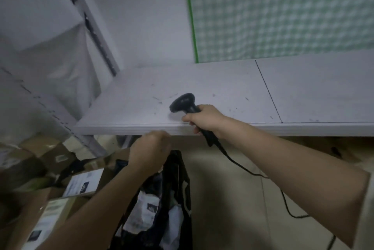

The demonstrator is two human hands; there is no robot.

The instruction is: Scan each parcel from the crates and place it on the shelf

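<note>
My right hand (204,119) grips the handle of a black barcode scanner (183,102), whose head lies over the front part of the white shelf (222,87). Its cable (263,176) hangs down to the right. Just below the shelf's front edge, my left hand (150,151) grips the top of a black plastic parcel bag (162,205) with a white label, which hangs down from it. The left fingers are curled away from view.
Cardboard parcels with white labels (83,184) are piled at the lower left. A white bag (66,67) sits on the neighbouring shelf bay to the left, behind a slotted upright (97,33). A green-checked sheet (283,10) covers the wall behind. More cardboard shows under the shelf at right.
</note>
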